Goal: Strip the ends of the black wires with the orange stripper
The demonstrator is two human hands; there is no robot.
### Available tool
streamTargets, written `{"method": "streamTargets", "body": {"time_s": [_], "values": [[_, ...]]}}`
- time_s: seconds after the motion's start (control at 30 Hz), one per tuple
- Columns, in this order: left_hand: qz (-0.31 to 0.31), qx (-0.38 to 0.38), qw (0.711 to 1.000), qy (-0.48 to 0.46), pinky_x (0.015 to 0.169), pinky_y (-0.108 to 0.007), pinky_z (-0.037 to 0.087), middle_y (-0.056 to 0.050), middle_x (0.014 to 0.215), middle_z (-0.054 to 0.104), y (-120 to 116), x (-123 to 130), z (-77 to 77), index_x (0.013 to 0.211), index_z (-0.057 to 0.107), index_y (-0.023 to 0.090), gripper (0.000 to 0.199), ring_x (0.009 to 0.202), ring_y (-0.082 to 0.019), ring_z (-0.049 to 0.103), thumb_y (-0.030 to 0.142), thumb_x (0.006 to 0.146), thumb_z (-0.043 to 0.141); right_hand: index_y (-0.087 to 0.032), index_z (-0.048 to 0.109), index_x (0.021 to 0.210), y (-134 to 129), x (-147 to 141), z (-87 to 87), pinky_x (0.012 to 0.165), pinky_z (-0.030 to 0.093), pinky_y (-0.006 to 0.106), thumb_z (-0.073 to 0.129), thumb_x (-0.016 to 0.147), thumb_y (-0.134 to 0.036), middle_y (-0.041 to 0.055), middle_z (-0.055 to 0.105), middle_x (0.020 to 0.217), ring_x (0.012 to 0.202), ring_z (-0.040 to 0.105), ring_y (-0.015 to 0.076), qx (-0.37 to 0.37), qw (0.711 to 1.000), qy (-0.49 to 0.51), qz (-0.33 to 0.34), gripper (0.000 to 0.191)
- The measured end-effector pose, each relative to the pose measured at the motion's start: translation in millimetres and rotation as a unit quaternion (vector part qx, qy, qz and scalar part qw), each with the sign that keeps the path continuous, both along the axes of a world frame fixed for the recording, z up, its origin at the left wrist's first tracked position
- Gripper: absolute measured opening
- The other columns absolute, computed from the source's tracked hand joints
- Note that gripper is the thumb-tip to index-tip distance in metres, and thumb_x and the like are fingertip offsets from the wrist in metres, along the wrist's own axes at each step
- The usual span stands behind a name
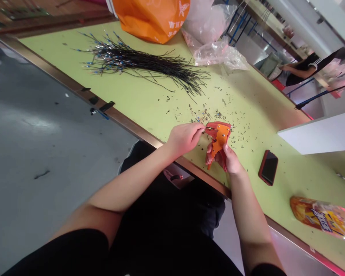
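Note:
My right hand [227, 158] is wrapped round the handles of an orange and red wire stripper [223, 132], held over the table near its front edge. Close to the tool's jaws, the fingers of my left hand [186, 138] are pinched together on a thin dark wire [208, 128]. The wire's end reaches the jaws; whether they grip it is too small to tell. Farther back on the table lies a large bundle of black wires [155, 63], with blue and silvery ends at its left.
Short insulation scraps [207, 113] litter the green table [264, 130]. A phone [268, 168] and a drink bottle [323, 216] lie to the right. At the back stand an orange bag [153, 19] and clear plastic bags [218, 50]. Another person [301, 71] sits farther away.

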State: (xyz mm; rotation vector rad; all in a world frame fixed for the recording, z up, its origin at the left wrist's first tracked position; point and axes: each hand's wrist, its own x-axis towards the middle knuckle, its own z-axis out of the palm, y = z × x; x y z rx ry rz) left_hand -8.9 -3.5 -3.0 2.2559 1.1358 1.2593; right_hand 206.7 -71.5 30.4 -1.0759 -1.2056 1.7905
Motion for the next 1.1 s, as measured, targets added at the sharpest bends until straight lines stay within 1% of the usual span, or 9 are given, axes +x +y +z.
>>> {"method": "streamTargets", "body": {"time_s": [0.1, 0.3, 0.4, 0.5, 0.67, 0.83, 0.93, 1.03, 1.1], "values": [[-0.009, -0.001, 1.0, 0.004, 0.085, -0.03, 0.063, -0.008, 0.102, 0.086, 2, 0, -1.5, 0.109, 0.08, 0.021, 0.04, 0.096, -0.02, 0.082, 0.033, 0.111, 0.041, -0.019, 0.071, 0.093, 1, -1, -1.3, 0.058, 0.058, 0.031, 0.065, 0.088, -0.087, 0.0029, 0.069, 0.068, 0.063, 0.07, 0.0198, 0.0, 1.0, -0.013, -0.012, 0.069], [-0.014, -0.014, 1.0, -0.005, 0.086, -0.032, 0.064, -0.008, 0.103, 0.086, 4, 0, -4.7, 0.107, 0.079, 0.022, 0.042, 0.098, -0.021, 0.082, 0.034, 0.112, 0.039, -0.021, 0.066, 0.081, 1, -6, -5.4, 0.052, 0.056, 0.032, 0.066, 0.09, -0.086, -0.0016, 0.06, 0.057, 0.05, 0.058, 0.0161, 0.008, 1.0, -0.012, -0.024, 0.065], [-0.006, -0.02, 1.0, -0.018, 0.082, -0.029, 0.062, -0.007, 0.098, 0.085, 3, 0, -4.3, 0.107, 0.078, 0.022, 0.043, 0.093, -0.019, 0.081, 0.04, 0.113, 0.039, -0.023, 0.062, 0.076, 1, -10, -3.8, 0.049, 0.054, 0.031, 0.065, 0.089, -0.087, -0.0035, 0.054, 0.054, 0.047, 0.053, 0.0149, 0.009, 1.0, -0.011, -0.022, 0.065], [0.004, -0.031, 0.999, -0.029, 0.077, -0.027, 0.059, -0.005, 0.092, 0.084, 3, -1, -3.2, 0.109, 0.076, 0.021, 0.043, 0.086, -0.018, 0.08, 0.043, 0.113, 0.039, -0.025, 0.06, 0.074, 0, -14, -1.4, 0.045, 0.049, 0.031, 0.064, 0.088, -0.088, -0.0051, 0.048, 0.053, 0.043, 0.045, 0.0134, 0.012, 1.0, -0.013, -0.023, 0.065], [0.007, -0.03, 0.999, -0.014, 0.08, -0.028, 0.059, -0.006, 0.101, 0.085, 3, -2, -1.6, 0.116, 0.076, 0.021, 0.043, 0.09, -0.019, 0.08, 0.043, 0.113, 0.04, -0.026, 0.056, 0.073, -4, -22, -2.9, 0.042, 0.043, 0.03, 0.065, 0.087, -0.089, -0.0067, 0.044, 0.05, 0.041, 0.036, 0.0116, 0.023, 0.999, -0.014, -0.037, 0.066], [0.013, -0.002, 1.0, 0.006, 0.081, -0.028, 0.059, -0.006, 0.099, 0.085, 4, -2, -2.0, 0.114, 0.078, 0.022, 0.048, 0.09, -0.019, 0.08, 0.041, 0.114, 0.034, -0.025, 0.052, 0.069, -6, -31, -7.1, 0.038, 0.038, 0.028, 0.07, 0.086, -0.086, -0.0082, 0.041, 0.046, 0.037, 0.034, 0.0102, 0.037, 0.997, -0.007, -0.068, 0.066], [0.024, 0.008, 1.0, 0.002, 0.081, -0.029, 0.058, -0.007, 0.101, 0.085, 4, -1, -2.0, 0.112, 0.078, 0.023, 0.048, 0.09, -0.02, 0.079, 0.04, 0.114, 0.034, -0.024, 0.051, 0.067, -6, -35, -7.9, 0.036, 0.035, 0.026, 0.071, 0.087, -0.084, -0.0091, 0.039, 0.046, 0.035, 0.032, 0.0091, 0.047, 0.996, -0.002, -0.076, 0.066], [0.029, 0.0, 1.0, 0.001, 0.078, -0.03, 0.057, -0.007, 0.097, 0.084, 2, 0, 0.1, 0.11, 0.078, 0.022, 0.047, 0.086, -0.02, 0.078, 0.039, 0.113, 0.034, -0.025, 0.051, 0.067, -6, -36, -7.9, 0.036, 0.033, 0.026, 0.07, 0.088, -0.083, -0.0089, 0.038, 0.045, 0.036, 0.031, 0.0092, 0.052, 0.996, 0.0, -0.074, 0.065], [0.032, -0.009, 0.999, -0.001, 0.075, -0.03, 0.056, -0.006, 0.092, 0.083, 1, 2, 1.9, 0.109, 0.078, 0.022, 0.045, 0.082, -0.02, 0.077, 0.038, 0.113, 0.036, -0.025, 0.053, 0.069, -7, -38, -8.1, 0.037, 0.035, 0.027, 0.07, 0.088, -0.083, -0.0082, 0.04, 0.047, 0.038, 0.033, 0.0102, 0.058, 0.996, 0.001, -0.072, 0.064]]}}
